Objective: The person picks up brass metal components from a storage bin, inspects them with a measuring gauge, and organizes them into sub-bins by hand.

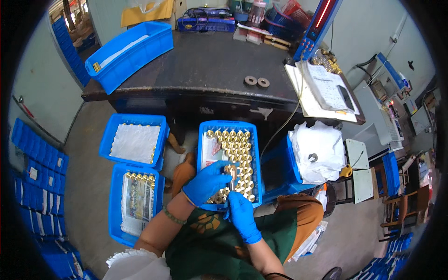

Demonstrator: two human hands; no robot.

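In front of me, a blue bin (201,140) holds rows of shiny brass cylindrical parts (239,151), with paper showing at its left side. Over the bin, my left hand (206,183), in a blue glove, is closed around a brass cylindrical part (231,169). Just below it my right hand (243,217), also gloved in blue, grips a slim metal rod (232,185). The rod's upper end meets the brass part; whether it goes inside cannot be made out. My fingers partly cover both pieces.
Two blue bins (114,196) with brass parts and paper stand left. A long blue bin (135,58), two metal rings (251,80), papers (322,88) and a red-lit device (315,30) occupy the dark desk (200,60). White sheets (317,147) cover a bin at right.
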